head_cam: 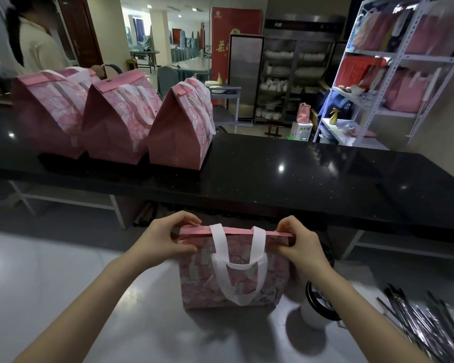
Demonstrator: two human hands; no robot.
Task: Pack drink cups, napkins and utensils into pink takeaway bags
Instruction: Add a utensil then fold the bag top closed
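Note:
A pink patterned takeaway bag (202, 281) with white handles stands upright on the pale worktop (50, 284) in front of me. My left hand (165, 239) pinches the left end of its folded top edge. My right hand (299, 242) pinches the right end of that edge. The top is pressed flat and closed, so the contents are hidden. A white drink cup with a black lid (317, 302) stands to the right of the bag, partly behind my right forearm. Wrapped utensils (425, 326) lie in a pile at the lower right.
Three closed pink bags (47, 111) (116, 116) (178, 127) stand in a row on the black counter (299, 179) beyond. A person (34, 45) stands at the far left. A white shelf rack (393, 74) with more bags is at the right.

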